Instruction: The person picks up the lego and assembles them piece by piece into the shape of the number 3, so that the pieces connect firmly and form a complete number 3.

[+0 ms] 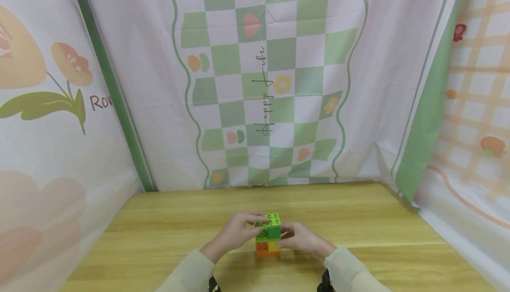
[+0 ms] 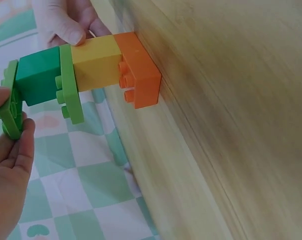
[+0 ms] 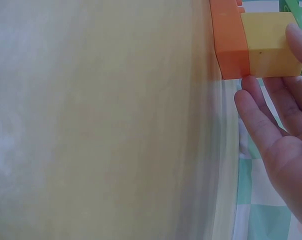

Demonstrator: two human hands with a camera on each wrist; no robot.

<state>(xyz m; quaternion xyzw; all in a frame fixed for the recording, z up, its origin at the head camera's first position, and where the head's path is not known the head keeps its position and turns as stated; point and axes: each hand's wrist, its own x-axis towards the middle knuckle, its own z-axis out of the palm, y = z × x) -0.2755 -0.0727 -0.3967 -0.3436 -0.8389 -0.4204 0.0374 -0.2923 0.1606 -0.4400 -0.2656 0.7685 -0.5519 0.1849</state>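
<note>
A tower of toy building bricks stands upright on the wooden table. At its foot is an orange brick, and a yellow brick sits above that. Higher come a light green brick, a dark green brick and another light green brick at the top. My left hand pinches this top brick between thumb and fingers. On the tower's other side, my right hand holds the yellow brick, its thumb on one face and the fingers along another.
The wooden tabletop spreads around the tower. Behind it hangs a green-and-white checked cloth. More printed cloth closes in the left and right sides.
</note>
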